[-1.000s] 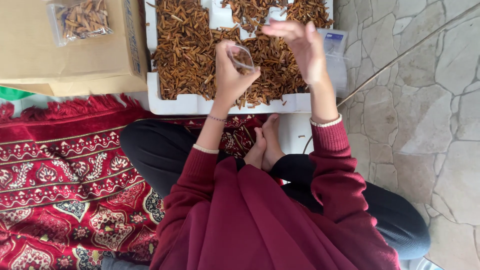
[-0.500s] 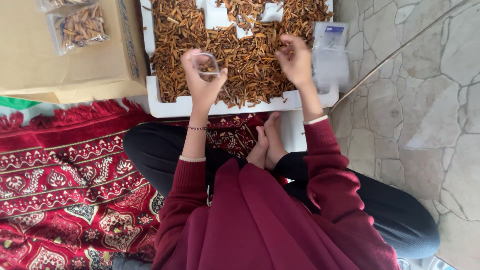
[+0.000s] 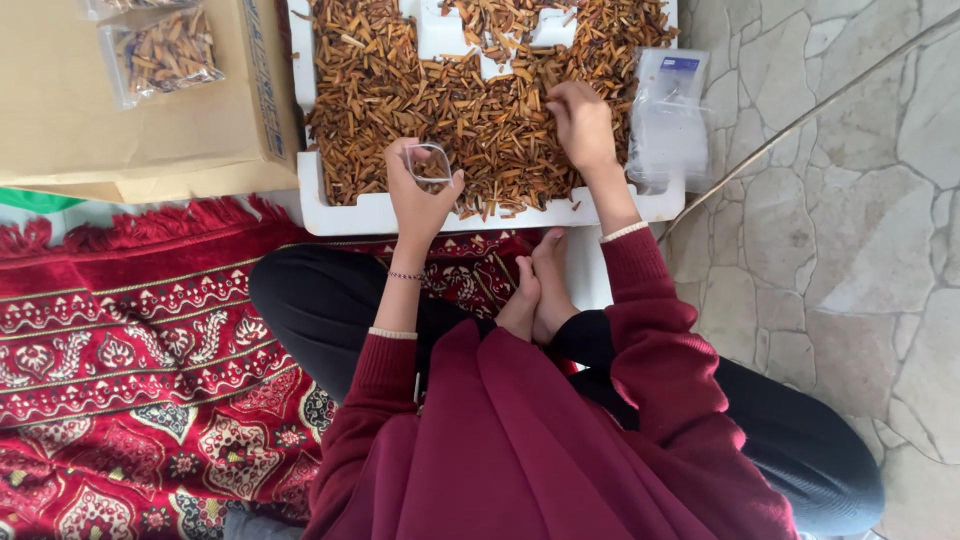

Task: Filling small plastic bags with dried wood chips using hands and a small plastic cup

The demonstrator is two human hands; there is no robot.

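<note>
My left hand (image 3: 418, 196) holds a small clear plastic bag (image 3: 430, 163) with its mouth held apart, just above the near rim of a white tray (image 3: 360, 213). The tray is heaped with brown dried sticks (image 3: 470, 110). My right hand (image 3: 582, 124) rests palm down on the sticks at the tray's right side, fingers curled into the pile. I sit cross-legged in dark red sleeves, bare feet (image 3: 535, 287) below the tray.
A cardboard box (image 3: 150, 130) lies left of the tray with filled clear bags of sticks (image 3: 165, 50) on top. A stack of unfilled clear bags (image 3: 667, 115) sits at the tray's right edge. A red patterned rug (image 3: 130, 380) is underneath; stone floor (image 3: 840, 200) to the right.
My right hand has come down from above the tray onto the sticks. My left hand with the bag has shifted a little toward the near rim.
</note>
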